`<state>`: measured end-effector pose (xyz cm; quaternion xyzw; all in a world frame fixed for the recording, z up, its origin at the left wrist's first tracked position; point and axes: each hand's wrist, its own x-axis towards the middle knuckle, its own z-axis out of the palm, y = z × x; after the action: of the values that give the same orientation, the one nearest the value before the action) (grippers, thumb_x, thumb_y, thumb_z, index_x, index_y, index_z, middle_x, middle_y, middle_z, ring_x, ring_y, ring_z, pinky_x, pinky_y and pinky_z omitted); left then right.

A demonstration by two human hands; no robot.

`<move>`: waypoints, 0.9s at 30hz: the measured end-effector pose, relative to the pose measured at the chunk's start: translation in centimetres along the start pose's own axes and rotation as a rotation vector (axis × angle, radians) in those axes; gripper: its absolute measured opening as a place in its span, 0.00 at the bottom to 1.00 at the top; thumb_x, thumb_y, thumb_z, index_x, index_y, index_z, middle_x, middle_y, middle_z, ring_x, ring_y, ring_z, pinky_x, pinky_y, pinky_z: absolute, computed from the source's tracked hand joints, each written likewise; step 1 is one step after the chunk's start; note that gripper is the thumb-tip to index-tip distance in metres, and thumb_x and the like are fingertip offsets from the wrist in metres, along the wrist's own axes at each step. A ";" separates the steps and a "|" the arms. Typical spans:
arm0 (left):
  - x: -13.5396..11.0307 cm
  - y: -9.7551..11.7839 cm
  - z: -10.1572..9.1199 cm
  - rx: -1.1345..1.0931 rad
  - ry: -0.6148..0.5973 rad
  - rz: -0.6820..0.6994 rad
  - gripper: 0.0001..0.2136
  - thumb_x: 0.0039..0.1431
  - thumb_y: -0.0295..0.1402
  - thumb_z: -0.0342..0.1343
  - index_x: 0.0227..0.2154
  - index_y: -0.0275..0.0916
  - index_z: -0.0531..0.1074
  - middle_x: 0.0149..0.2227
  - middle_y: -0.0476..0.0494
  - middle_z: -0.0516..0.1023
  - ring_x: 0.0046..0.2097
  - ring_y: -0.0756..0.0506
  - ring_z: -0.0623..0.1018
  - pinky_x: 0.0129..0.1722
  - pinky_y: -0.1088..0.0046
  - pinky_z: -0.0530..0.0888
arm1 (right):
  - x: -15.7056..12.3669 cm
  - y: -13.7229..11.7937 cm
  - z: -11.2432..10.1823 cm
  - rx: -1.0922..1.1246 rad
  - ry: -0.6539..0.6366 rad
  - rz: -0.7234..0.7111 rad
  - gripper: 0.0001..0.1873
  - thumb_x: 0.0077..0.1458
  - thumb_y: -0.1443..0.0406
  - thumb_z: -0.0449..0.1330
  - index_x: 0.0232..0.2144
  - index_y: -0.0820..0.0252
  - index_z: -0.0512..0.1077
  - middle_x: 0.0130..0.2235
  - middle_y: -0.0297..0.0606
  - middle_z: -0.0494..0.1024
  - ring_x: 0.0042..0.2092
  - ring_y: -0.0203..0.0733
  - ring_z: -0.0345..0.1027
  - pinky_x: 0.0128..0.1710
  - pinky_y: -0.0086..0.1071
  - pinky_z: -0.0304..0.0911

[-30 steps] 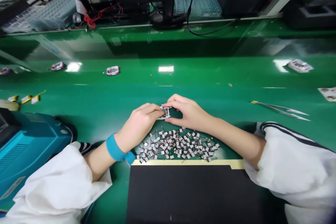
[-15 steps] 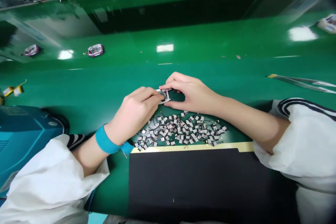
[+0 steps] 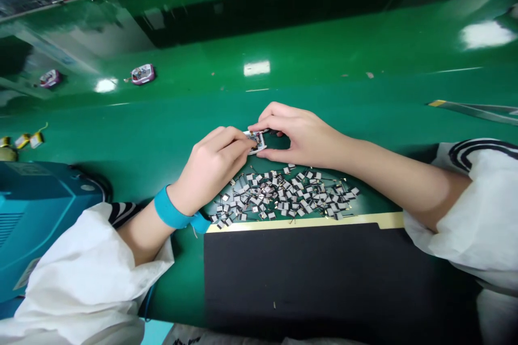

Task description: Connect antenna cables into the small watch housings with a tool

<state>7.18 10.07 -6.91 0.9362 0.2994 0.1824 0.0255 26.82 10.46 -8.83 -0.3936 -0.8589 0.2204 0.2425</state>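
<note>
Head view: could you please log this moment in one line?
left hand: touching device; right hand: holding device; parts: piled nearby; tweezers: at right

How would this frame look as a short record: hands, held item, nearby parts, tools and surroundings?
left hand: fingertips on the left part of the small white case; teal wristband on wrist
right hand: thumb and finger at the case's near and far edges
case state: open, inner components showing
nearby parts: loose pile of small parts with leads, nearer the person than the case
tools: tweezers at right, cut off by the frame edge
surroundings: black mat in front; teal machine at left
</note>
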 end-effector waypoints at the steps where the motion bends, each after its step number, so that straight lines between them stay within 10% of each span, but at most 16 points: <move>1: 0.0 0.0 0.0 -0.004 0.004 0.003 0.07 0.58 0.28 0.47 0.35 0.35 0.70 0.35 0.47 0.72 0.36 0.50 0.71 0.37 0.75 0.70 | 0.0 0.0 0.0 -0.002 0.001 -0.001 0.19 0.49 0.60 0.59 0.43 0.63 0.67 0.41 0.38 0.67 0.41 0.40 0.63 0.38 0.31 0.61; 27: 0.1 0.0 0.1 0.038 0.016 0.017 0.07 0.58 0.29 0.49 0.36 0.37 0.72 0.33 0.47 0.73 0.34 0.50 0.71 0.33 0.76 0.69 | -0.2 0.5 0.1 -0.021 0.027 -0.071 0.18 0.52 0.57 0.56 0.42 0.64 0.68 0.40 0.39 0.66 0.41 0.41 0.63 0.37 0.33 0.60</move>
<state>7.27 10.16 -6.99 0.9376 0.2949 0.1843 0.0036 27.19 10.60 -9.28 -0.3681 -0.8712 0.1974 0.2578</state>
